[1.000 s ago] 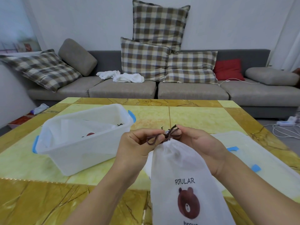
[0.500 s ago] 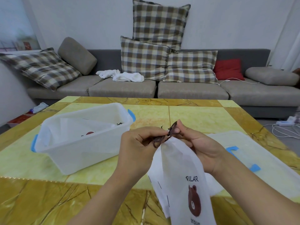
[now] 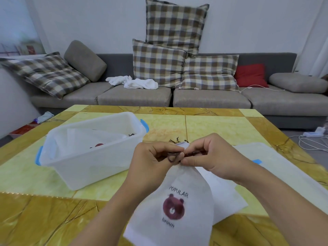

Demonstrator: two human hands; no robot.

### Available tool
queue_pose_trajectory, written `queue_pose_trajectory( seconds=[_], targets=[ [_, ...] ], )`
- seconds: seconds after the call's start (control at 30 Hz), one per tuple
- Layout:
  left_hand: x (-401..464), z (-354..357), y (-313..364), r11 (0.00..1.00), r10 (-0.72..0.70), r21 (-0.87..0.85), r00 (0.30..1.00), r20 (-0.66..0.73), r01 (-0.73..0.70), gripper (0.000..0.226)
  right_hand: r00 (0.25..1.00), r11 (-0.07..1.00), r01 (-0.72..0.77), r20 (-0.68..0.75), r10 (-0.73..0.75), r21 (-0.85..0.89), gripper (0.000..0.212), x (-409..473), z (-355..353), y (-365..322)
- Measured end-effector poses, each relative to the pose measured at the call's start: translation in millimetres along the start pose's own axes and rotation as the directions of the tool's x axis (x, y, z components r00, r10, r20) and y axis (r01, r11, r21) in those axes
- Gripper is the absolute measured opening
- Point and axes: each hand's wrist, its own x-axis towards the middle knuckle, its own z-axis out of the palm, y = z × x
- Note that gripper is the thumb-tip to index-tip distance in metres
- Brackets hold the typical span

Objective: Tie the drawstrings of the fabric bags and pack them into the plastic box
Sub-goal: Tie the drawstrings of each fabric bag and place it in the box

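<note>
A white fabric bag printed with a brown bear and "POPULAR" hangs in front of me, its mouth gathered at the top. My left hand pinches a loop of the dark brown drawstring. My right hand pinches the other part of the string right beside it. Left of my hands, the translucent plastic box with blue handles stands on the table, with at least one white bag inside. More white bags lie flat under the held one.
The box's translucent lid with blue clips lies on the table at right. The yellow marble-patterned table stretches ahead. Behind it stands a grey sofa with checked cushions. Cables and a power strip lie on the floor at right.
The bag has turned so its bear print faces me again. Both hands have closed in together on the drawstring, working the loop at the bag's mouth.
</note>
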Motion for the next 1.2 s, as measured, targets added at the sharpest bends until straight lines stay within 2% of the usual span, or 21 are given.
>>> queue_pose_trajectory(
  seconds=[0.17, 0.3, 0.37, 0.47, 0.57, 0.6, 0.7, 0.73, 0.87, 0.93, 1.0, 1.07, 1.2],
  targets=[
    [2.9, -4.3, 3.4, 0.963, -0.225, -0.145, 0.974, 0.018, 0.225, 0.01, 0.961, 0.902, 0.203, -0.098, -0.257, -0.382, 0.002, -1.4, 8.7, 8.8],
    [3.6, -7.0, 0.0, 0.937, -0.273, -0.219, 0.962, 0.027, 0.272, 0.014, 0.9, 0.796, 0.348, -0.06, -0.431, -0.495, 0.009, 0.9, 8.3, 14.5],
    [4.0, -9.9, 0.0, 0.922, -0.285, -0.253, 0.956, 0.07, 0.293, 0.022, 0.905, 0.842, 0.357, -0.075, -0.419, -0.404, 0.013, 2.1, 8.4, 17.9],
    [4.9, -16.9, 1.3, 0.906, -0.268, -0.297, 0.952, 0.15, 0.302, 0.03, 0.949, 0.933, 0.276, -0.089, -0.303, -0.231, 0.014, 2.9, 6.1, 20.1],
    [6.2, -19.3, -0.2, 0.926, -0.246, -0.268, 0.964, 0.1, 0.265, 0.033, 0.976, 0.966, 0.212, -0.02, -0.217, -0.145, 0.017, 2.7, 9.7, 22.0],
    [6.4, -18.5, -1.6, 0.934, -0.252, -0.242, 0.965, 0.072, 0.262, 0.032, 0.979, 0.973, 0.201, 0.0, -0.203, -0.111, 0.017, 2.7, 11.9, 22.3],
    [6.3, -14.2, -3.9, 0.962, -0.239, -0.133, 0.971, 0.011, 0.239, 0.008, 0.98, 0.98, 0.197, 0.003, -0.197, -0.042, 0.018, 2.9, 18.2, 21.4],
    [5.4, -12.4, -4.4, 0.972, -0.219, -0.093, 0.976, -0.004, 0.218, 0.006, 0.981, 0.981, 0.192, -0.013, -0.193, -0.024, 0.018, 2.9, 19.6, 20.5],
    [1.6, -3.6, -8.8, 0.989, -0.053, 0.135, 0.994, -0.101, 0.066, 0.023, 0.985, 0.987, 0.158, -0.079, -0.156, 0.021, 0.02, 4.1, 24.1, 20.5],
    [-1.9, 1.7, -10.9, 0.979, -0.015, 0.198, 0.994, -0.112, 0.037, 0.025, 0.981, 0.986, 0.159, -0.105, -0.162, -0.039, 0.022, 3.9, 26.3, 20.2],
    [-4.6, 6.2, -9.6, 0.982, -0.071, 0.167, 0.993, -0.092, 0.086, 0.02, 0.978, 0.981, 0.163, -0.117, -0.175, -0.107, 0.022, 3.4, 27.1, 18.9],
    [-5.4, 8.1, -5.9, 0.986, -0.155, 0.062, 0.987, -0.048, 0.157, 0.01, 0.981, 0.984, 0.144, -0.116, -0.157, -0.108, 0.023, 2.9, 27.1, 18.3],
    [-2.9, 5.9, -6.1, 0.963, -0.24, -0.125, 0.971, 0.011, 0.24, 0.01, 0.993, 0.99, 0.096, -0.08, -0.088, 0.099, 0.028, 3.2, 24.3, 18.5]
  ],
)
